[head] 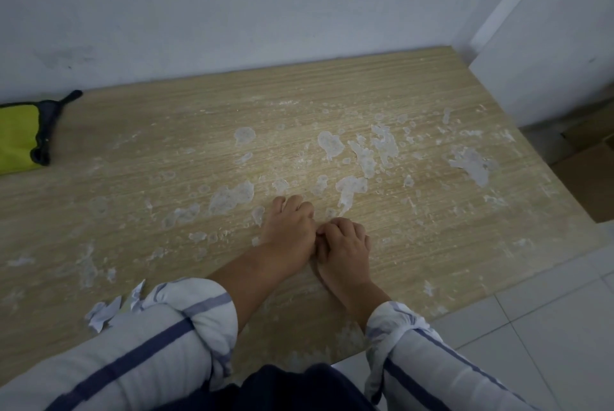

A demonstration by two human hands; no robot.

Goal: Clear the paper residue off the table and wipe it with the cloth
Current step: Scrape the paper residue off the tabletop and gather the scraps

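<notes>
Fingers of both hands curled under, knuckles up, tips tucked down on the wood and hidden; cannot tell if any paper is pinched. Left hand and right hand sit side by side, touching at the thumbs, near the middle of the table, closer to its near edge. White paper residue in stuck patches all round the hands, thickest just beyond them and off to the right, thinner smears to the left. Striped sleeves rolled up, forearms bare. Small heap of torn paper scraps on the table just left of the left sleeve. Cloth, yellow-green with dark trim, lies on the far left of the table by the wall, well apart from both hands. Pale tiled floor at right.
</notes>
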